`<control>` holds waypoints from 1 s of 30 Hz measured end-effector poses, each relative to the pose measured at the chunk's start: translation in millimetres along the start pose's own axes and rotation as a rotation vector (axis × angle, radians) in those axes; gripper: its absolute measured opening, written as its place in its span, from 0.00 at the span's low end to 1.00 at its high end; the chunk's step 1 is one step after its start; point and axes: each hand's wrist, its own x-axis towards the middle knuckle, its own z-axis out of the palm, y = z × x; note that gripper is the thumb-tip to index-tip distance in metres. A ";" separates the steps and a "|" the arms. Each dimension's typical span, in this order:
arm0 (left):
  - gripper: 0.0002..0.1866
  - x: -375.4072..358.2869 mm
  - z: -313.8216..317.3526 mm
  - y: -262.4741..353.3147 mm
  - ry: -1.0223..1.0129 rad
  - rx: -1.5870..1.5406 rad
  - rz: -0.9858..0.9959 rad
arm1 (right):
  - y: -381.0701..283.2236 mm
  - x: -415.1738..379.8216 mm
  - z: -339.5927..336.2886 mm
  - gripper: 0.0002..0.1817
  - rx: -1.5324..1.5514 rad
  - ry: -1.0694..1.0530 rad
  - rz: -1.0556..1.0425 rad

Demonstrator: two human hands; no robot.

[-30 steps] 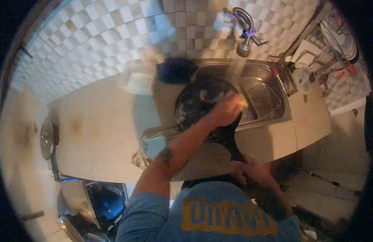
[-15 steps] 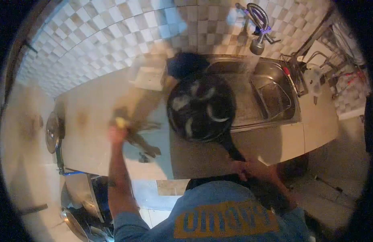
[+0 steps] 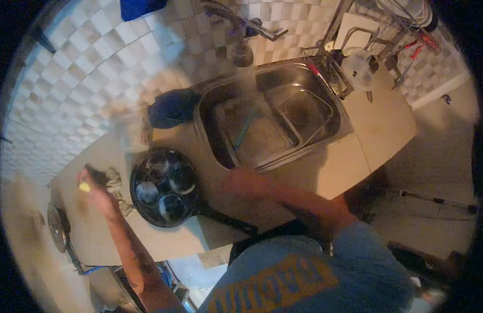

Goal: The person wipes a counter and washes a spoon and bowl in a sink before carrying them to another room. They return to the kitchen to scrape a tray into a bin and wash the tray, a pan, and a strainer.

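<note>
A black frying pan [image 3: 163, 190] with several round wells rests on the counter left of the sink, its handle pointing toward my body. My left hand [image 3: 101, 201], beyond the pan's left side, is closed on a small yellow-and-dark sponge [image 3: 85, 186]. Crumpled pale cloth [image 3: 114, 180] lies between that hand and the pan. My right hand [image 3: 244, 182] is off the handle, over the counter by the sink's front left corner. Blur hides its fingers, and nothing shows in it.
Water runs from the faucet [image 3: 242, 55] into the metal sink [image 3: 220, 156], where a turquoise utensil [image 3: 244, 130] lies. Dark blue cloth [image 3: 173, 108] and a pale container [image 3: 135, 134] sit at the back. A lidded pan [image 3: 57, 228] stands far left; a dish rack [image 3: 335, 78] is right.
The pan's handle has left my right hand, and the pan now rests on the counter further from the sink. My right hand moved forward toward the sink. The view has shifted right.
</note>
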 end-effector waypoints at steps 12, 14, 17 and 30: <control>0.25 86.5 205.6 -78.0 -1.140 0.994 -0.009 | 224.9 182.7 -74.8 0.17 -0.685 0.343 -0.010; 0.23 79.1 219.8 -123.5 -1.122 0.803 -0.110 | 242.8 163.2 -99.9 0.16 -0.631 0.364 -0.104; 0.20 84.7 199.8 -117.9 -1.059 0.828 0.232 | 174.1 118.6 -140.9 0.16 -0.084 0.369 -0.250; 0.15 -97.9 297.0 153.3 -0.473 0.057 0.399 | 39.5 50.1 -125.8 0.19 0.748 -0.103 -0.105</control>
